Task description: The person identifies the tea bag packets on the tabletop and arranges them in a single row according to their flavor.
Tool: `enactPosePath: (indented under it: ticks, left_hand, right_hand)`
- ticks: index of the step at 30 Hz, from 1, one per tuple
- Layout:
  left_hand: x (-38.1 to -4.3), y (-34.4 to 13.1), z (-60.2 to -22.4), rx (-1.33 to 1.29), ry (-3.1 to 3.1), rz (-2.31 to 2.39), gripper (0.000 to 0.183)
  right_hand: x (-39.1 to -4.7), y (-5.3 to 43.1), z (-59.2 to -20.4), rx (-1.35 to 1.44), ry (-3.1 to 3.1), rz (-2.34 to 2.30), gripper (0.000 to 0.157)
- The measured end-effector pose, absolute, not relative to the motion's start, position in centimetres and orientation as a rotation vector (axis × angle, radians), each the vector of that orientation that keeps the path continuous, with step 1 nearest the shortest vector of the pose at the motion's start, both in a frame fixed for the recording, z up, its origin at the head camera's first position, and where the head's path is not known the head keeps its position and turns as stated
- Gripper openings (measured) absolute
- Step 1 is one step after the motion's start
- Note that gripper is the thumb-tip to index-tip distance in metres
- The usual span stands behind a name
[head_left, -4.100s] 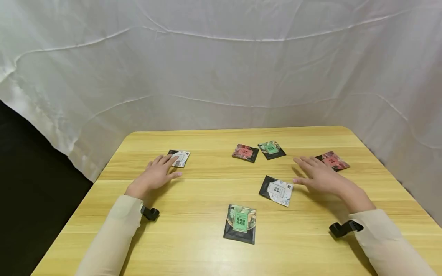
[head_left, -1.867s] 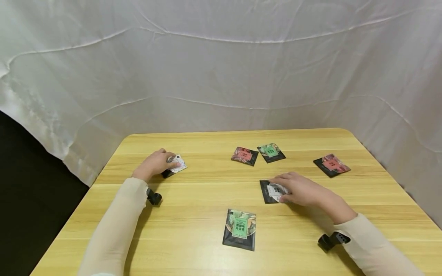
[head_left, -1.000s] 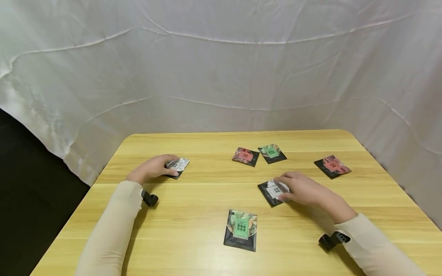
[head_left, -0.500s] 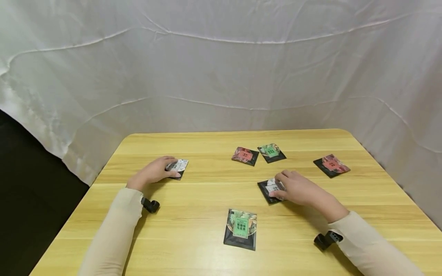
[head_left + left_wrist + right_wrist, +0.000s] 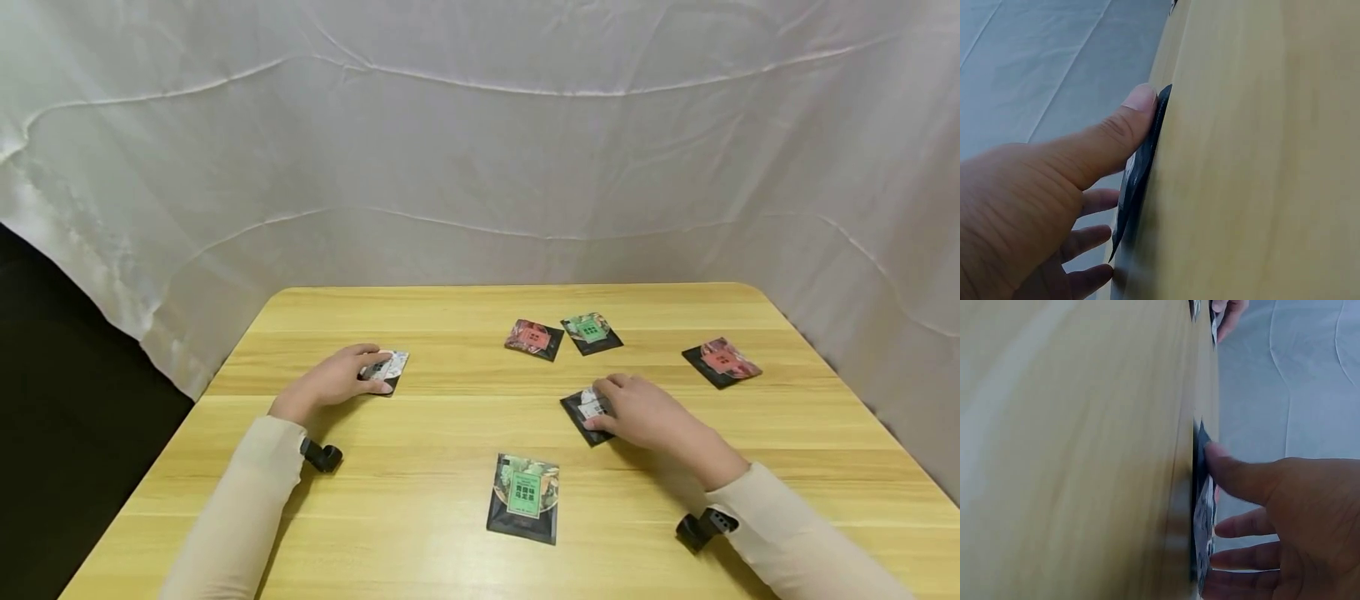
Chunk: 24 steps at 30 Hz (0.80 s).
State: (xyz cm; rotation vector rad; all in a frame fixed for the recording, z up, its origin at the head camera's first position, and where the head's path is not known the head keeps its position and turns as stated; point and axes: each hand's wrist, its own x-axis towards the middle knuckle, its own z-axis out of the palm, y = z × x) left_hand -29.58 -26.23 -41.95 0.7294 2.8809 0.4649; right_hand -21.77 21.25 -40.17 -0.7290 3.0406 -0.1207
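Observation:
In the head view my left hand (image 5: 333,382) grips a white-and-black tea sachet (image 5: 397,363) at the table's left. Its thumb (image 5: 1138,103) presses one end of the sachet (image 5: 1141,165), with the fingers along the other edge in the left wrist view. Right of centre, my right hand (image 5: 652,417) holds a second white-and-black tea sachet (image 5: 576,410) between thumb and fingers. The right wrist view shows this sachet (image 5: 1205,512) slightly bowed, close to the tabletop. The palm hides much of its printed side.
A green tea sachet (image 5: 522,500) lies near the front middle. Farther back lie a red sachet (image 5: 533,339) and another green one (image 5: 592,332), almost touching. One more red sachet (image 5: 722,362) lies at the right. A white curtain (image 5: 480,167) hangs behind the wooden table (image 5: 420,500).
My right hand has come left from near the red sachet onto the white one. My left hand has taken hold of its sachet. Both white sachets have turned, their black ends now facing nearer.

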Motion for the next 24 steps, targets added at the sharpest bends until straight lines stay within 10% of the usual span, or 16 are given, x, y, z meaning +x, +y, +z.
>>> enactPosePath:
  ticks: [13,24]
  left_hand:
    - [-28.7,-26.1,-42.2,0.714,2.851,0.562,0.078]
    - [-28.9,-27.2,-42.6,0.718,2.799,0.677,0.083]
  right_hand:
    - [-21.1,20.2,-39.7,-0.753,2.982,-0.101,0.043]
    - [-21.6,20.5,-40.6,-0.702,2.987,-0.26,0.058]
